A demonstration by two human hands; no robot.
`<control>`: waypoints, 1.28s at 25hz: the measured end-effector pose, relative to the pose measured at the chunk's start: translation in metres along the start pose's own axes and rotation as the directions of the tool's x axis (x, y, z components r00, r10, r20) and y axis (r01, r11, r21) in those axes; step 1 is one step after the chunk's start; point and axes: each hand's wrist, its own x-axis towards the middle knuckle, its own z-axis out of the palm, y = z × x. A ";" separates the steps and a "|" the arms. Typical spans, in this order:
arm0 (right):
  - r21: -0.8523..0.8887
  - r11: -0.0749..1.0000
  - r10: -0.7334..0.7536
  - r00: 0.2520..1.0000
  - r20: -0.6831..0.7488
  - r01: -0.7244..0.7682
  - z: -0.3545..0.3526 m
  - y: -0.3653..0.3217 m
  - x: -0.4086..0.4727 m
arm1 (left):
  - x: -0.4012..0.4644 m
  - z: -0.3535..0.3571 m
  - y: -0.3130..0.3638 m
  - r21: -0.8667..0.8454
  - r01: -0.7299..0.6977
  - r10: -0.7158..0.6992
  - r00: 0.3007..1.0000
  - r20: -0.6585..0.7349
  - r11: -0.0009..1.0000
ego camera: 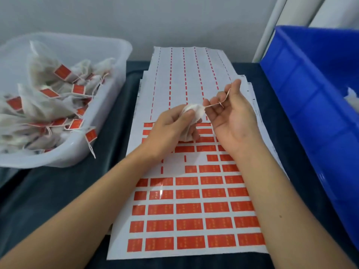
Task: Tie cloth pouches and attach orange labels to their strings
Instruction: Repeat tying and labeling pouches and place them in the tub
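At the frame's centre a small cloth pouch (194,113) sits bunched in the left hand (172,125), whose fingers curl round it. Its string (215,103) runs rightward and upward into the right hand (231,113), palm up, fingers pinching it. Directly below both hands lies the sheet of orange labels (190,208), about equally near each. Finished pouches fill the clear tub (108,105) at left.

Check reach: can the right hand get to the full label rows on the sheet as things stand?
Probably not right away. The right hand hovers just above the label sheet with nothing between, but its fingers hold the string of the pouch gripped by the left hand.
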 end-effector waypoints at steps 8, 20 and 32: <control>-0.036 0.999 -0.030 0.995 -0.092 0.027 -0.003 -0.009 0.001 | -0.001 -0.002 -0.008 0.129 -0.026 0.012 0.994 0.112 0.991; -0.146 0.987 -0.095 0.964 -0.250 0.060 -0.006 -0.012 0.000 | -0.005 -0.011 -0.001 0.028 0.081 -0.086 0.963 0.255 0.996; -0.637 0.705 -0.271 0.948 0.164 0.312 0.009 0.004 -0.020 | 0.004 -0.017 -0.005 -0.781 0.141 -0.072 0.990 0.123 0.608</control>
